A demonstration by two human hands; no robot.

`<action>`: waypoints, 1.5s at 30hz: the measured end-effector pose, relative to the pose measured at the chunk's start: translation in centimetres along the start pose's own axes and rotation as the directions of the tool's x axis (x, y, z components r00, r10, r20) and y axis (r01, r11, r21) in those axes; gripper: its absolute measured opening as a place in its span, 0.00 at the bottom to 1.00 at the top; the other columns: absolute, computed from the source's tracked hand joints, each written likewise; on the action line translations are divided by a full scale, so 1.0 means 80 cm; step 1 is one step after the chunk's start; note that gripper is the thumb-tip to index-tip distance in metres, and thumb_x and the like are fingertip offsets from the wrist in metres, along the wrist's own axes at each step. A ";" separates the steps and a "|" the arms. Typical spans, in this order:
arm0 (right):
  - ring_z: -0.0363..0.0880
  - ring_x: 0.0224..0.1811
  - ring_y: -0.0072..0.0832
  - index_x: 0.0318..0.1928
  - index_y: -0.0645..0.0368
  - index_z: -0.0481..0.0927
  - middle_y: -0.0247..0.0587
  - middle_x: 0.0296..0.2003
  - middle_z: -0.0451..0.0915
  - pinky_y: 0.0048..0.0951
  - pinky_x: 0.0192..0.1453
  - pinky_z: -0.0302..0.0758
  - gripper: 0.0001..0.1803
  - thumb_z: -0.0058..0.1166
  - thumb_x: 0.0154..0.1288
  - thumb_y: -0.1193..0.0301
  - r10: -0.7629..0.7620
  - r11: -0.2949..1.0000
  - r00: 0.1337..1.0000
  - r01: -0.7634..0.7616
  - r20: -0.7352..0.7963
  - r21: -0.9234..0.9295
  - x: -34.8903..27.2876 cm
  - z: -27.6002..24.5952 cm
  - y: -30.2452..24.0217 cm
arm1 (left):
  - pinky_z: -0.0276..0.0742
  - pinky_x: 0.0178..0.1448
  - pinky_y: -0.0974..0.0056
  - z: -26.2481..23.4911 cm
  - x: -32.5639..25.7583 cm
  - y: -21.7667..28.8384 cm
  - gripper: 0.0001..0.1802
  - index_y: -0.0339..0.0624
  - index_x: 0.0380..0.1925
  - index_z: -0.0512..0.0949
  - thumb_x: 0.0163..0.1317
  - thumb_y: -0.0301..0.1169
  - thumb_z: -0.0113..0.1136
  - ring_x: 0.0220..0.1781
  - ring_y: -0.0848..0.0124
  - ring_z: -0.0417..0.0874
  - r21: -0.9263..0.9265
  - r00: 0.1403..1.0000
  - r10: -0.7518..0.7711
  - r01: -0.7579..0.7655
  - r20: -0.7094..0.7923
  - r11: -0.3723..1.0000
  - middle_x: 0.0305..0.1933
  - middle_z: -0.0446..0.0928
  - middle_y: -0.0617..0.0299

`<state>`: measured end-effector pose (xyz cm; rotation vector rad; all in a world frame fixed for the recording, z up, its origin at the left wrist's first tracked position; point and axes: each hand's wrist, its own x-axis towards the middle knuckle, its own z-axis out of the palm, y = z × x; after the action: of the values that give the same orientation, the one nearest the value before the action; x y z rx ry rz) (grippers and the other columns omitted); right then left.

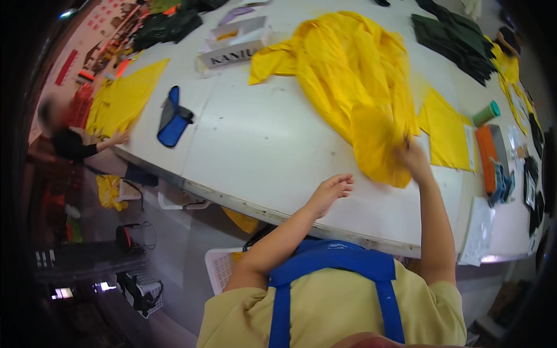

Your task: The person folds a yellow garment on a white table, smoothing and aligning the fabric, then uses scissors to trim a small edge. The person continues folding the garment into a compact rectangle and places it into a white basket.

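A yellow raincoat lies crumpled on the white table, one sleeve stretched out to the left. My right hand grips its near right edge; motion blurs the fingers and the cloth beside them. My left hand hovers over the near part of the table, fingers apart, with nothing in it. A gap separates it from the raincoat.
A folded yellow garment, green cup and orange-sided box stand to the right. Dark folded garments are behind. A blue cloth piece and white box lie left. A co-worker handles yellow cloth.
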<state>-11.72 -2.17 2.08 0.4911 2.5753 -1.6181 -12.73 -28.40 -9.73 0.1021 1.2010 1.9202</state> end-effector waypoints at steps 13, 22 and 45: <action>0.51 0.70 0.56 0.63 0.36 0.67 0.50 0.69 0.53 0.61 0.67 0.53 0.23 0.46 0.68 0.58 -0.025 0.693 0.991 -0.076 -0.130 -0.717 -0.009 0.146 0.189 | 0.59 0.71 0.53 -0.010 -0.064 -0.101 0.32 0.47 0.69 0.54 0.70 0.52 0.37 0.69 0.58 0.63 -0.657 0.885 -0.222 0.454 0.409 0.602 0.70 0.59 0.57; 0.76 0.46 0.27 0.60 0.55 0.71 0.42 0.49 0.78 0.28 0.49 0.72 0.21 0.44 0.69 0.61 -0.061 0.996 0.998 0.059 -0.024 -0.065 0.063 0.041 0.122 | 0.63 0.68 0.50 0.051 -0.021 -0.051 0.32 0.47 0.67 0.57 0.69 0.52 0.38 0.66 0.56 0.68 -0.783 0.954 -0.051 0.271 0.294 0.560 0.68 0.63 0.56; 0.72 0.40 0.27 0.50 0.59 0.79 0.43 0.38 0.76 0.23 0.49 0.69 0.15 0.47 0.64 0.80 -0.187 0.950 0.979 0.159 0.084 0.271 -0.173 0.033 0.055 | 0.67 0.66 0.55 0.125 -0.010 -0.064 0.27 0.46 0.66 0.57 0.71 0.45 0.40 0.64 0.62 0.68 -0.348 0.968 0.171 -0.099 0.185 0.932 0.65 0.65 0.57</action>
<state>2.38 -6.02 0.04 0.1854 2.3954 -1.9988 -4.41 -20.98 -8.05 0.2067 0.7277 2.1479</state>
